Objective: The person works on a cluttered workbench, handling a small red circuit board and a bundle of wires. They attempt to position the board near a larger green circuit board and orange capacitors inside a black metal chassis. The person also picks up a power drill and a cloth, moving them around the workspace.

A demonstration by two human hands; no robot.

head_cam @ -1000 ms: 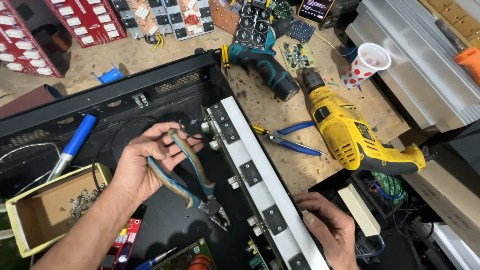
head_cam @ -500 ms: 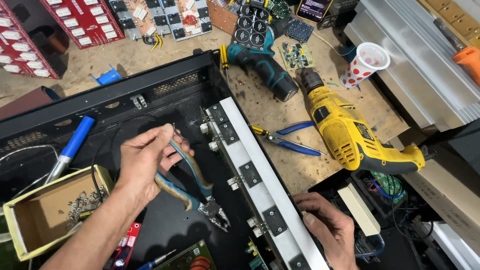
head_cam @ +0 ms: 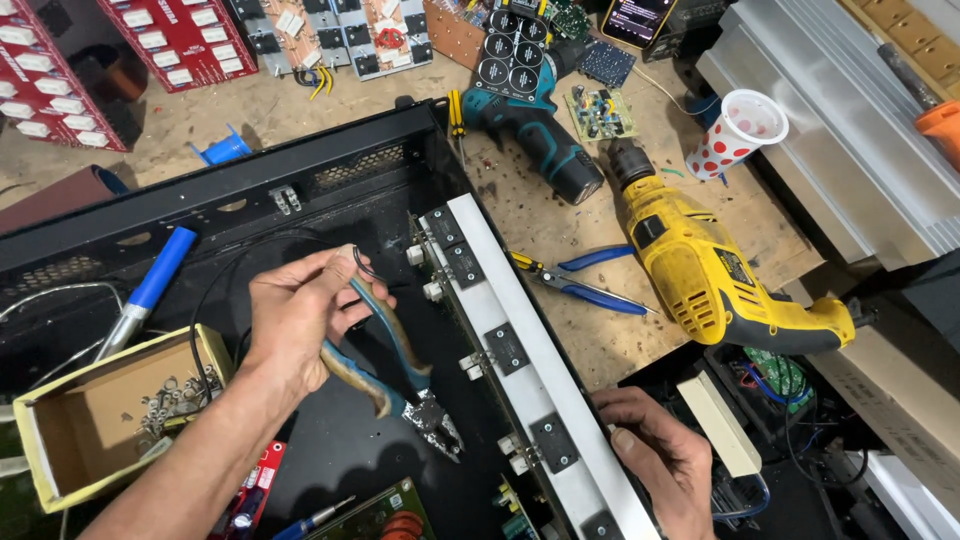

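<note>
My left hand (head_cam: 300, 320) grips a pair of pliers (head_cam: 400, 375) with worn blue and tan handles, jaws pointing down toward the lower right, over the open black metal chassis (head_cam: 240, 205). A thin black wire loops past its fingers. My right hand (head_cam: 655, 460) rests on the lower end of a long white heat-sink bar (head_cam: 520, 335) carrying several black transistors, which runs diagonally along the chassis edge.
A yellow drill (head_cam: 715, 275), a teal cordless driver (head_cam: 535, 125) and blue-handled pliers (head_cam: 580, 282) lie on the wooden bench. A small yellow box of metal parts (head_cam: 95, 420) sits at the left, beside a blue-handled tool (head_cam: 150, 285). A spotted paper cup (head_cam: 738, 130) stands at the right.
My left hand has turned from palm-up to closing over the pliers' handles, shifting slightly up. My right hand has stayed on the bar.
</note>
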